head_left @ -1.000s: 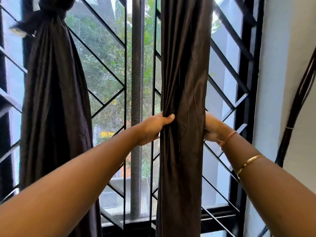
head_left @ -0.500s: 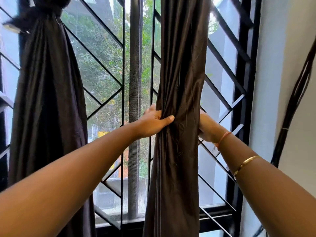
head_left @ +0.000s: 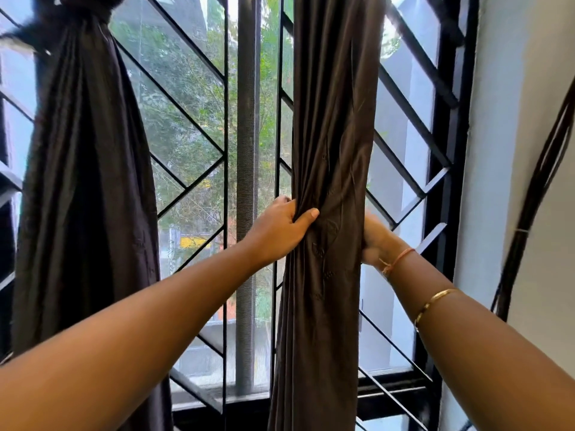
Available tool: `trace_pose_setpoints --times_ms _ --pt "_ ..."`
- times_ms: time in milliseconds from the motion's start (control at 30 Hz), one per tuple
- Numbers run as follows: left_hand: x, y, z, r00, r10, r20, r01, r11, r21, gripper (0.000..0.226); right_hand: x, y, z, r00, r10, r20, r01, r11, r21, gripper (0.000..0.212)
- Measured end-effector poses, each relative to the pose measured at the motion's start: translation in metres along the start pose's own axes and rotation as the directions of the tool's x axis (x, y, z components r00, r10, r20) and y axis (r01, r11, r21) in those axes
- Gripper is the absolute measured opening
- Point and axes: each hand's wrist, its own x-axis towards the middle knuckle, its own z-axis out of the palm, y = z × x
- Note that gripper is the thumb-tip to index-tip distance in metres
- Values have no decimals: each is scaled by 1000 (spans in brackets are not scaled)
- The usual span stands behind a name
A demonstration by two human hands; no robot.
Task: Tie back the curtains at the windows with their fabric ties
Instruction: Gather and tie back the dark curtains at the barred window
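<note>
Gathering step in hand: right curtain (head_left: 329, 119) bunched, not yet tied.
Against the window grille (head_left: 193, 88), the left curtain (head_left: 84, 181) hangs far left, bound high up. The right curtain hangs at centre. The left hand (head_left: 280, 231) clamps its left edge, thumb in front. The right hand (head_left: 373, 241) is at its right edge, fingers hidden, so its grip is undeterminable. Judged next: find its fabric tie, unseen here, and wrap the bundle.

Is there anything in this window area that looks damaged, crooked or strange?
Nothing looks damaged. Only the two curtains do not match: the left curtain is bunched in a knot high up, while the right curtain hangs down, gathered between the left hand and the right hand, with no tie visible.
</note>
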Motion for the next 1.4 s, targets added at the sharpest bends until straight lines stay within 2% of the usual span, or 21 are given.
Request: trace_pose_setpoints --times_ms 100,167,233,300,367,400,433,500,600,667,733,833,900,967,1000,1067,1133,1233,1300,1333,1400 --pt "-4 4 -4 996 -40 79 57 973 -224 18 3 5 4 996 -15 83 1 985 175 50" --pt "-7 7 -3 992 -32 120 66 953 -296 14 4 6 9 987 -52 153 14 969 245 57" --pt "-6 6 -3 990 -39 138 74 963 -259 20 0 7 15 977 -108 185 58 965 255 69" --pt "-2 3 -4 986 -86 140 100 991 -93 38 -5 8 22 974 -161 158 118 961 252 78" --pt "2 -1 -6 991 -79 109 59 981 184 49 -8 9 26 973 -207 101 174 947 269 69" --pt "3 -2 -8 994 -51 95 23 961 277 49 -7 10 27 971 -229 68 201 935 291 57" --pt "2 -2 -10 995 -32 99 2 956 295 47 -6 11 27 969 -244 40 220 925 309 49" --pt "0 0 -12 988 -35 152 9 986 169 43 -5 12 28 970 -240 26 218 915 339 42" --pt "0 5 -15 959 -90 268 105 994 -43 44 -5 11 30 980 -199 0 190 934 301 38" --pt "2 8 -19 936 -107 335 128 991 -40 44 -3 10 30 980 -197 3 189 945 269 37" --pt "4 10 -23 919 -112 378 102 994 45 43 0 8 29 980 -193 56 172 950 262 42" --pt "9 7 -28 913 -152 378 72 974 217 45 -3 1 32 977 -149 155 126 981 146 41" --pt "9 5 -30 927 -145 345 45 958 284 44 0 -2 27 987 -150 53 155 982 -106 33" --pt "9 1 -29 943 -104 317 6 955 297 43 1 -5 18 973 -221 -62 179 898 -401 26" --pt "8 -1 -28 950 -81 303 -17 951 309 44 -1 -7 15 966 -246 -84 176 857 -485 25" --pt "5 -3 -25 965 -31 260 -62 937 343 44 -4 -9 10 959 -254 -125 154 838 -524 31" --pt "0 -5 -20 979 34 202 -112 916 385 42 -7 -8 4 963 -218 -157 125 882 -454 39" --pt "-9 -7 -12 981 146 125 -187 876 445 39 -11 -10 -7 996 26 -87 -35 994 -107 55" --pt "-13 -8 -8 980 189 68 -200 879 434 34 -17 -14 -16 980 177 91 -189 971 146 57" --pt "-14 -7 -8 981 189 42 -190 894 406 31 -21 -15 -18 967 194 165 -228 949 220 53" --pt "-14 -7 -6 989 149 15 -146 937 316 35 -25 -12 -21 964 156 214 -215 931 293 49"
